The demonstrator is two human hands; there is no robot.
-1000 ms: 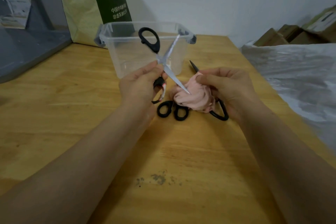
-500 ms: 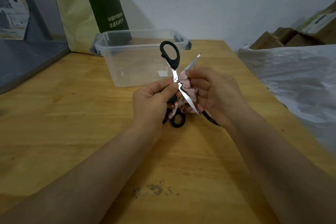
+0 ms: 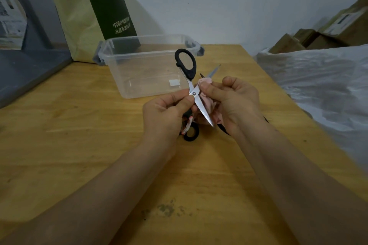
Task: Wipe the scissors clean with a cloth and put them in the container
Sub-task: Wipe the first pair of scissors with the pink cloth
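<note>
My left hand (image 3: pixel 166 113) holds a pair of black-handled scissors (image 3: pixel 192 83) near the pivot. The blades are spread wide, with one black handle loop up in front of the clear plastic container (image 3: pixel 127 77). My right hand (image 3: pixel 233 99) grips a bunched pink cloth (image 3: pixel 208 103) around the far blade, whose tip sticks out past the cloth. The other blade points down towards me. A second pair of scissors (image 3: pixel 192 134) lies on the wooden table (image 3: pixel 79 125) under my hands, mostly hidden.
A yellow-and-green bag (image 3: pixel 89 20) stands behind the container against the wall. A grey surface (image 3: pixel 23 71) borders the table on the left. White plastic sheeting (image 3: pixel 322 85) and cardboard boxes (image 3: pixel 310 38) lie to the right. A dark stain (image 3: pixel 165 209) marks the near tabletop.
The held scissors turned more upright and shifted right. My right hand lifted the cloth off the table and closed it around the far blade.
</note>
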